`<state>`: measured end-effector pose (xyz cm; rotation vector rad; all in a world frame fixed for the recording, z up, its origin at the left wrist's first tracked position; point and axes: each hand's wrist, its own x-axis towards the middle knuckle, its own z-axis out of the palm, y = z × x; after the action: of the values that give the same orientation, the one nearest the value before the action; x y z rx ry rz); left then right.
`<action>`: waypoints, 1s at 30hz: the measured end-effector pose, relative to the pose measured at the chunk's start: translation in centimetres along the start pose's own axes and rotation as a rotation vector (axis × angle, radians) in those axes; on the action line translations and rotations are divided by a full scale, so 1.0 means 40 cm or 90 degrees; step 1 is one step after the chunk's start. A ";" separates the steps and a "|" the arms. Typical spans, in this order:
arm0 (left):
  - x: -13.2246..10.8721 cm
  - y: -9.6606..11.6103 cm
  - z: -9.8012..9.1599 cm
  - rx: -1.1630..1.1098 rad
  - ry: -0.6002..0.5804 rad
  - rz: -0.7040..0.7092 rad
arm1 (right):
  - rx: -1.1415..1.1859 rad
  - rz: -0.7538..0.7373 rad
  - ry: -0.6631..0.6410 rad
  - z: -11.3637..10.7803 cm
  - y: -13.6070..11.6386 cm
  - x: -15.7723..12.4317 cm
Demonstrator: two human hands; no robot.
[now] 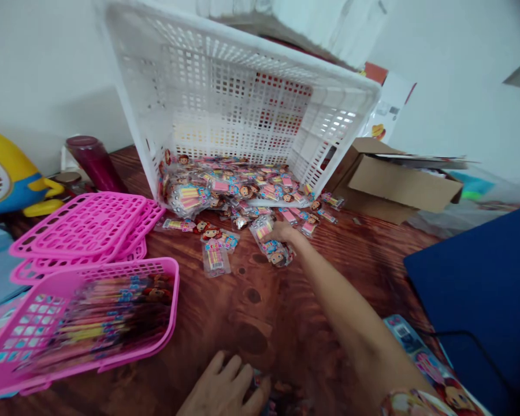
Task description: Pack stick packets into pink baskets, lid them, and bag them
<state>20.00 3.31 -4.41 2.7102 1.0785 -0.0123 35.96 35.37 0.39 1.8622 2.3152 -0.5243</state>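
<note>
My right hand (282, 232) reaches to the middle of the table, its fingers closed on small clear packets (274, 249) of pink and yellow sticks with a cartoon head on the card. At the bottom edge my left hand (227, 386) is curled over similar packets (258, 378), mostly hidden beneath it and blurred. More packets spill from a white plastic crate (242, 46) tipped on its side. A single packet (216, 257) lies left of my right hand. A pink basket (173, 289) at the left holds several packets in a row.
Pink baskets or lids (82, 222) are stacked behind the filled basket. A yellow and blue fan-like object (8, 173) and a dark red jar (94, 162) stand at the left. An open cardboard box (398, 182) sits right, near a blue panel (481, 277) and a cable (463, 333).
</note>
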 end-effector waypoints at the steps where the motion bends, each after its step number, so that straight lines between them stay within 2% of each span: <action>1: 0.001 0.002 -0.005 -0.009 -0.012 -0.005 | -0.009 0.010 0.002 0.007 -0.004 -0.003; 4: -0.001 0.008 -0.028 -0.024 -0.041 -0.029 | -0.026 0.043 0.022 0.025 -0.016 -0.041; 7: -0.009 0.015 -0.059 -0.050 -0.067 -0.042 | -0.023 0.050 0.036 0.034 -0.031 -0.126; 11: -0.019 0.023 -0.102 -0.051 -0.084 -0.041 | -0.028 -0.020 0.029 0.052 -0.068 -0.304; 15: -0.024 0.028 -0.124 0.006 -0.048 -0.029 | -0.069 -0.101 -0.035 0.111 -0.123 -0.489; 18: -0.031 0.035 -0.129 0.028 -0.014 -0.022 | -0.054 -0.130 -0.046 0.152 -0.150 -0.580; 21: -0.043 0.045 -0.133 0.036 0.010 -0.021 | -0.007 -0.174 -0.068 0.157 -0.140 -0.618; 25: -0.063 0.055 -0.131 0.043 0.055 -0.050 | 0.075 -0.262 -0.127 0.143 -0.098 -0.631; 30: -0.084 0.051 -0.091 0.046 0.172 -0.049 | 0.096 -0.267 -0.056 0.171 -0.083 -0.654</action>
<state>18.64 0.37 -0.12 2.7908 1.2789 0.3171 38.07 8.30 2.72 1.3652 2.6778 -0.8297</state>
